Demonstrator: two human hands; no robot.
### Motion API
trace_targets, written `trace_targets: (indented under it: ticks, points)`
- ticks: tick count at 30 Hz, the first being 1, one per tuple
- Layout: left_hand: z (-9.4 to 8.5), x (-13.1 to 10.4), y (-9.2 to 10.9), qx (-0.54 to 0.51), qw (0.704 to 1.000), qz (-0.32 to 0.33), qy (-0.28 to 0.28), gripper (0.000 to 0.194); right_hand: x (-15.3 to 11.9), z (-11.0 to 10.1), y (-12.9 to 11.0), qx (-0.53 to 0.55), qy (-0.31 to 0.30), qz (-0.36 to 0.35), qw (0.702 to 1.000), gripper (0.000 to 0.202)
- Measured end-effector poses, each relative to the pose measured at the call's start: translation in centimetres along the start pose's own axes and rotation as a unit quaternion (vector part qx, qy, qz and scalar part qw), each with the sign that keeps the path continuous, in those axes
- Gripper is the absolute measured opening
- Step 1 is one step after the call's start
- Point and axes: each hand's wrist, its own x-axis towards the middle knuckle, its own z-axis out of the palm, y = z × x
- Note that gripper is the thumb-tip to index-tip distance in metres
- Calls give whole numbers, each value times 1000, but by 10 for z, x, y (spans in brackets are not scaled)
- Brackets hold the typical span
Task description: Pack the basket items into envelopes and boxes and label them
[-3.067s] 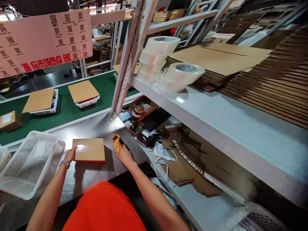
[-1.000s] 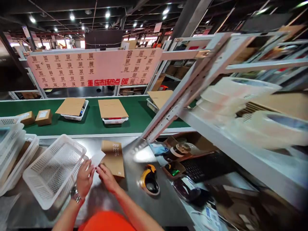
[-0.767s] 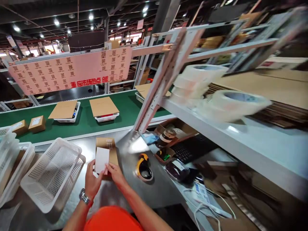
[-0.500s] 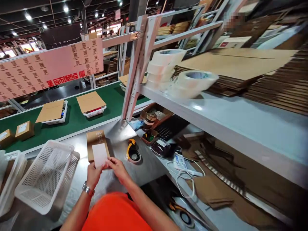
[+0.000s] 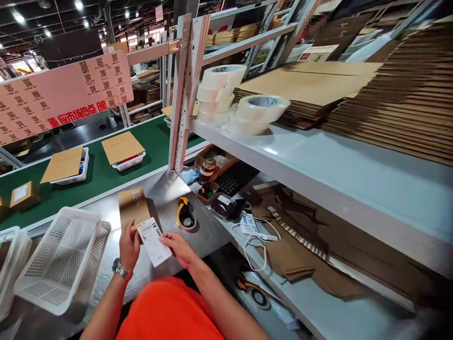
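A white printed shipping label [image 5: 155, 243] is pinched at its right edge by my right hand [image 5: 178, 247], its printed side facing up. My left hand [image 5: 129, 246] is just left of the label, its fingers stretched out at the near edge of a small brown cardboard box [image 5: 133, 206]. Whether those fingertips touch the box or the label, I cannot tell. The box lies on the metal worktop [image 5: 207, 241], its near right corner covered by the label. To the right of the box is a yellow and black tape dispenser [image 5: 186, 215].
An upright white plastic basket [image 5: 58, 259] stands at left. Behind, a green conveyor [image 5: 95, 172] carries cardboard-topped baskets and small boxes. On the right, a shelf [image 5: 318, 156] bears tape rolls [image 5: 260, 113] and stacked cardboard [image 5: 396, 104], with a white cable [image 5: 247, 250] below.
The label has been turned from its blank side to its printed side. My left hand has let go of its edge and shifted toward the box. The view has swung slightly right.
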Motion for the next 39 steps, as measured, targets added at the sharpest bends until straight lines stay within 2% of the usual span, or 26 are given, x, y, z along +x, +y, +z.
trace_targets:
  ticks: [1,2,4,6,8,12,15,29,33,36,39]
  points:
    - [4,-3,2,-54,996,-73,3,43,1,3,1,21,23,-12,999,55]
    - [8,-7,4,-111,984,-138,-18,52,3,5,1,41,43,-19,998,55]
    - [17,-15,10,-191,951,-223,-93,63,6,11,1,58,55,-29,996,55]
    - [24,-20,16,-196,938,-255,-133,64,7,14,2,42,41,-30,998,53]
    - [29,-22,20,-172,942,-265,-109,59,7,15,2,20,31,-26,999,53]
    - [27,-14,20,-171,945,-278,-31,56,5,10,3,-7,31,-13,999,52]
    - [22,-8,17,-182,940,-288,-14,55,4,7,6,-22,26,-1,999,52]
    - [28,-1,5,-226,926,-302,-22,62,12,11,7,-41,18,-7,999,49]
    - [29,1,-3,-220,925,-307,-41,60,15,12,7,-52,16,-14,998,48]
    - [27,1,-8,-168,950,-265,-16,58,19,15,7,-61,20,-24,998,49]
    - [21,-2,-7,-52,986,-153,34,56,24,18,9,-67,30,-38,997,50]
